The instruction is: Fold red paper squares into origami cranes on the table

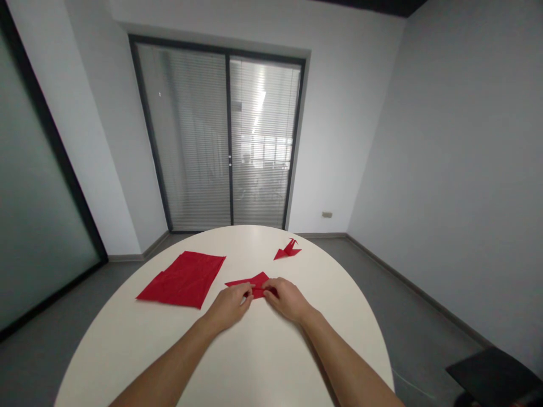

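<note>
A partly folded piece of red paper (259,278) lies on the table between my hands, with one pointed end out to the left and another corner pointing away from me. My left hand (230,305) pinches its near left part, thumb and fingers together. On the right side, my right hand (289,297) has its fingers curled and closed on the paper, covering that end. Both hands rest low at the tabletop. Beyond them stands a finished red origami crane (289,250), apart from either hand.
The round cream table (254,362) has red paper sheets (184,280) lying flat on its left side, their edges slightly uneven. Past the far edge is a glazed partition with blinds (220,141). A dark flat object (494,373) sits at the lower right, off the table.
</note>
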Motion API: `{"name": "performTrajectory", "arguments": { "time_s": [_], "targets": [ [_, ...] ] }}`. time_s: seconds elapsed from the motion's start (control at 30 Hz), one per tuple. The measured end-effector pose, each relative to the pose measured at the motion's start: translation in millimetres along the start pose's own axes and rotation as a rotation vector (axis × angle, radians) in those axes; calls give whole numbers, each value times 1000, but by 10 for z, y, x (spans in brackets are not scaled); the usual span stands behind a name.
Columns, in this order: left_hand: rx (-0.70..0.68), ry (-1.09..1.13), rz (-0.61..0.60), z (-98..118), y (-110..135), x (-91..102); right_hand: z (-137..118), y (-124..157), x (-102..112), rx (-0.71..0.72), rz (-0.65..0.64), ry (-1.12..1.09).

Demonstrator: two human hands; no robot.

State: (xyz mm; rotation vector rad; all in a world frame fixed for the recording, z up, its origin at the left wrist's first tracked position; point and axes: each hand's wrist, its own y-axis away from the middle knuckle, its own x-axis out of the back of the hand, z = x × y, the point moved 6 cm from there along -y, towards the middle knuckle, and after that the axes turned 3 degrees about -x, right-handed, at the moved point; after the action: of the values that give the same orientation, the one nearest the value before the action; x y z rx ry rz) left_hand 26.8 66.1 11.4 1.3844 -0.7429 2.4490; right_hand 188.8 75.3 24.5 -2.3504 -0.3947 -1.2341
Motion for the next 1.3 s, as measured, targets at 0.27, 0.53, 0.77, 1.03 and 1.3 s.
{"name": "performTrajectory", "arguments": {
  "time_s": [0.27,0.53,0.77,1.03,1.3],
  "targets": [
    [42,-92,96,-1,-9,74,111,-49,-76,-70,65,-39],
    [-152,-144,-8,166,-24,50,-8,-19,-14,16,53,19],
    [-117,-186,24,158,2,43,-103,-11,58,42,24,70],
    [-31,-170,77,26,-6,37,-157,34,3,62,-109,-140],
    [0,-158,84,25,8,7,-33,15,-5,57,-88,-143]
  ]
}}
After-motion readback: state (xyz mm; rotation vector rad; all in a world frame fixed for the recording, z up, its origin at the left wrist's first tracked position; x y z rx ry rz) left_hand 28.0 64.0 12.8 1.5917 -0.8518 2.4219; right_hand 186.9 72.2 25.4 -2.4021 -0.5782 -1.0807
